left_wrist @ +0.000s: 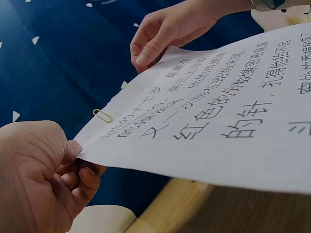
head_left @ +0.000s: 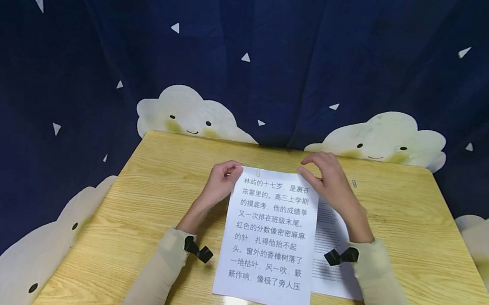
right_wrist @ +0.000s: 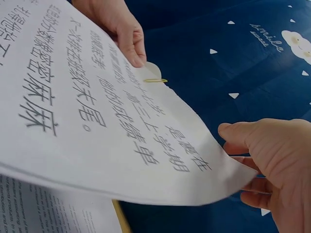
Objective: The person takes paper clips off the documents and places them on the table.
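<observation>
A white sheet of paper printed with large Chinese characters is held up over the table, its top edge away from me. My left hand pinches its top left corner between thumb and curled fingers. Along the top edge, near that hand, sits a yellow paper clip. At the top right corner is my right hand. Its thumb stands apart from the paper, while its loosely bent fingers reach behind the corner in the right wrist view.
Under the raised sheet, to its right, lies a page of small print on the wooden table. A small dark paper clip rests beyond my right hand. A dark blue curtain with clouds hangs behind the table.
</observation>
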A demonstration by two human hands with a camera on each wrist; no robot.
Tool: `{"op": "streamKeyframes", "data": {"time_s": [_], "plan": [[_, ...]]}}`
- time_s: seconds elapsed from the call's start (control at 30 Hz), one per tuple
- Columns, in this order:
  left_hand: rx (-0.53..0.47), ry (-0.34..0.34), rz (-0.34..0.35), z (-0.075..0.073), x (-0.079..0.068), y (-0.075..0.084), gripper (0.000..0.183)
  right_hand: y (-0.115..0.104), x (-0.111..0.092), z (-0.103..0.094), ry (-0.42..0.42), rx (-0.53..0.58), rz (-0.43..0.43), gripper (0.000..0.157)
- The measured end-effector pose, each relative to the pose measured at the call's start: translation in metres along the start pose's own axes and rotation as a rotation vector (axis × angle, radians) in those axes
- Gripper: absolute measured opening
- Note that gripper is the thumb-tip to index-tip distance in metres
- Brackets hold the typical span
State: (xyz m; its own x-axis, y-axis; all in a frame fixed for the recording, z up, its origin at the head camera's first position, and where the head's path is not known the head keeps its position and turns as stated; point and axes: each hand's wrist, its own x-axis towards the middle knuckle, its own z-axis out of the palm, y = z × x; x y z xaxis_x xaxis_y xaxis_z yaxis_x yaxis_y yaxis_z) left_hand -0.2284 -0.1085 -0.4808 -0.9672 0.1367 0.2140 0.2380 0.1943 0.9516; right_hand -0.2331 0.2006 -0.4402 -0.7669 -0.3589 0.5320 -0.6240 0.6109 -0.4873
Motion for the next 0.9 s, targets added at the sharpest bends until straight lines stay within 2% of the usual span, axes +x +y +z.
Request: {"op": "streamKeyframes", "data": {"time_s": [0.23,0.5,0.9], "plan": [[0.004,-0.003,0.029,0.001,-0.001,0.003,0.021,-0.006,0.002,0.004,0.021,-0.049,-0.082,0.016],[-0.004,-0.017,0.022,0.002,-0.004,0.006,0.021,-0.011,0.001,0.005,0.028,-0.067,-0.114,0.013],[-0.014,-0.022,0.026,0.003,-0.007,0.012,0.021,-0.016,0.001,0.016,0.056,-0.155,-0.202,0.013]]}}
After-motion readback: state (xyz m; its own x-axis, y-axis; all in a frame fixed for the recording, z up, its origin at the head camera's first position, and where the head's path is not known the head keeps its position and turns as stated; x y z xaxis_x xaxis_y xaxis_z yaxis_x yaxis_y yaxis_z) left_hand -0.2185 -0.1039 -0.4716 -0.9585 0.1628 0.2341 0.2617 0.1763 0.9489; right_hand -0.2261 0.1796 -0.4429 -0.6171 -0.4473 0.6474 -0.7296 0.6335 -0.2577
